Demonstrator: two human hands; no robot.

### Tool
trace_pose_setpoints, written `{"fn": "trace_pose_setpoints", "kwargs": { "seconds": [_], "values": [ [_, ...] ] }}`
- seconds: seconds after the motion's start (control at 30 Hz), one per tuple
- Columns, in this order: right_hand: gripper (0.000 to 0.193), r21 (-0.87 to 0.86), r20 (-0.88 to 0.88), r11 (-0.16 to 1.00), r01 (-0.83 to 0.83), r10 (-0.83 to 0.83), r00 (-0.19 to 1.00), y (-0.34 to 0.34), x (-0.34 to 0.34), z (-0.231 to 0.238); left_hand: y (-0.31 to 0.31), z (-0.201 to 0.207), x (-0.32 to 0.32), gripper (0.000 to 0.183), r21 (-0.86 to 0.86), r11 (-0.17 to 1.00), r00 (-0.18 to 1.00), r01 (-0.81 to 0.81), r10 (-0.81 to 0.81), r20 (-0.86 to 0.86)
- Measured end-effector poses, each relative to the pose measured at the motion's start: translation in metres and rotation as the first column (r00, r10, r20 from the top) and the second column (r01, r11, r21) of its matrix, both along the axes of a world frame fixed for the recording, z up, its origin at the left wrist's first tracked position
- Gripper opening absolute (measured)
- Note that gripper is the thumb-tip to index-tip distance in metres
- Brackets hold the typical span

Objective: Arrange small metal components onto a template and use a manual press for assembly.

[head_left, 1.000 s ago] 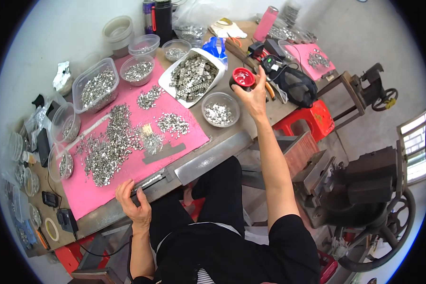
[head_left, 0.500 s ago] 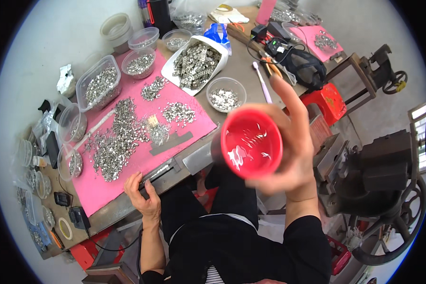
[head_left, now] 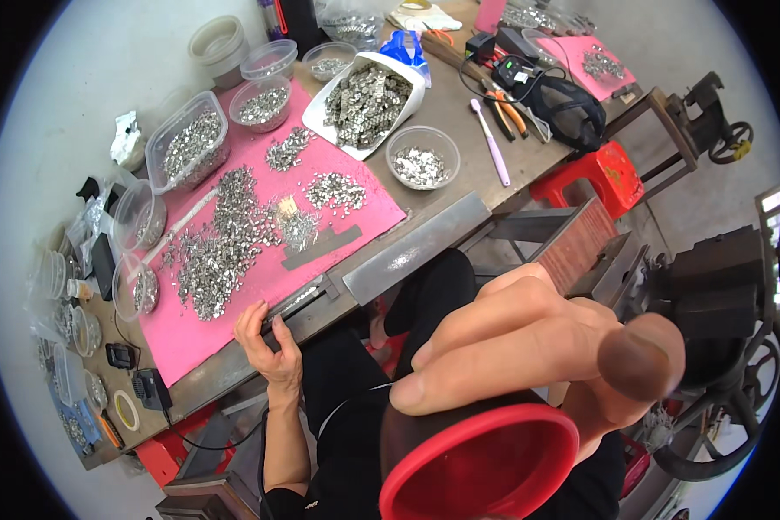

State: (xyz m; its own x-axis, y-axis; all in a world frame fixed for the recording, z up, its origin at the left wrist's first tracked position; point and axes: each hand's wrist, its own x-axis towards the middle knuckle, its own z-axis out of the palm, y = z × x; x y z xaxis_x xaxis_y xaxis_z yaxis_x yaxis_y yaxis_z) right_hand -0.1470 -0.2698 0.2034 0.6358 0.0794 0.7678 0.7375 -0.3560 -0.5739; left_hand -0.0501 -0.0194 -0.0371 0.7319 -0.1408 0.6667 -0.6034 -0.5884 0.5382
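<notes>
Close to the camera, my right hand (head_left: 529,347) is wrapped round a cup (head_left: 542,438) with a dark outside and a red rim and inside. Its mouth is tilted toward the view, and its lower side runs out of the frame. At the table's front edge, my left hand (head_left: 270,351) has its thumb and fingers closed round the end of a narrow dark metal bar (head_left: 321,290). A row of small shiny pieces lies along that bar. Beyond it, loose small metal parts (head_left: 221,251) are heaped on a pink sheet (head_left: 169,347).
A white scoop-shaped tray (head_left: 321,121) of metal parts and a clear round tub (head_left: 423,158) stand behind. A purple toothbrush (head_left: 492,143) and orange-handled pliers (head_left: 507,113) lie to the right. A red stool (head_left: 611,178) and a dark machine (head_left: 702,303) stand beyond the table.
My right hand has brought the cup down and nearer the camera, tilting it. The pale glints inside it no longer show. My left hand stays on the bar.
</notes>
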Motion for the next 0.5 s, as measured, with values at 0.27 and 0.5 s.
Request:
{"fn": "trace_pose_setpoints", "kwargs": {
  "seconds": [0.27, 0.5],
  "values": [
    [0.081, 0.099, -0.04, 0.989, 0.11, -0.107, 0.993, 0.005, -0.042, 0.009, 0.001, -0.011, 0.007, 0.034, -0.066, 0.995, 0.997, 0.068, -0.066, 0.037],
    [0.083, 0.173, -0.038, 0.967, 0.188, -0.184, 0.982, 0.03, -0.043, -0.006, 0.005, -0.013, 0.003, 0.033, -0.054, 0.998, 0.999, 0.041, -0.04, 0.029]
  ]
}}
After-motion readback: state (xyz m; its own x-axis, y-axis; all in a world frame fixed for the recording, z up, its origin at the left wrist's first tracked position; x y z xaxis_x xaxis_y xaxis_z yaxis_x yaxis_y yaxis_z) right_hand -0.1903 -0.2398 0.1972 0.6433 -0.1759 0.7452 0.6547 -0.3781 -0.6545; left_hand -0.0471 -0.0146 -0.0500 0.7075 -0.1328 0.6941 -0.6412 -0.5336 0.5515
